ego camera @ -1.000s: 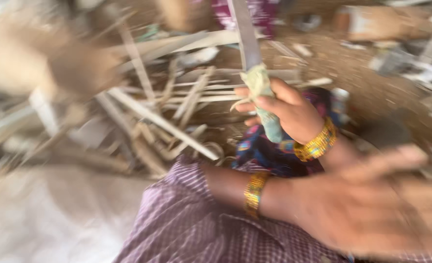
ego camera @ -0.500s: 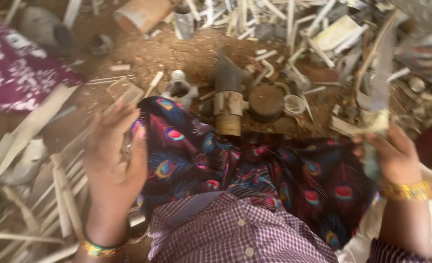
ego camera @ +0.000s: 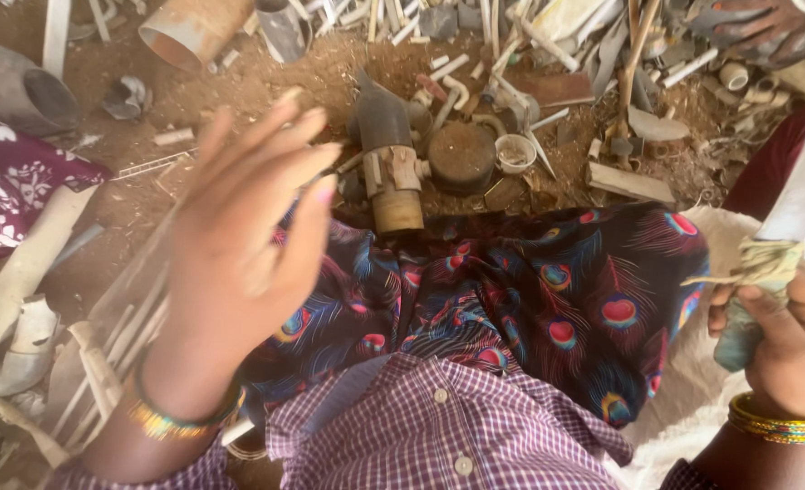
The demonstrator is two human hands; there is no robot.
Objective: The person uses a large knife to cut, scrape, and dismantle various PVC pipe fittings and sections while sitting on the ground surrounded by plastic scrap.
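I am gripping the knife point(ego camera: 777, 249) in my right hand point(ego camera: 788, 340), fingers closed around its handle, which is bound in frayed pale cloth above a greenish grip; the wrapping looks as if it gives a rough, sure hold. The long flat blade is pointing up and away past my right knee. It looks stiff, thin and fairly light, and I judge the handle the only safe place to take it. My left hand point(ego camera: 239, 245) is hanging open, fingers spread, holding nothing, above my peacock-patterned skirt point(ego camera: 548, 299) and the scrap-strewn ground point(ego camera: 239, 100).
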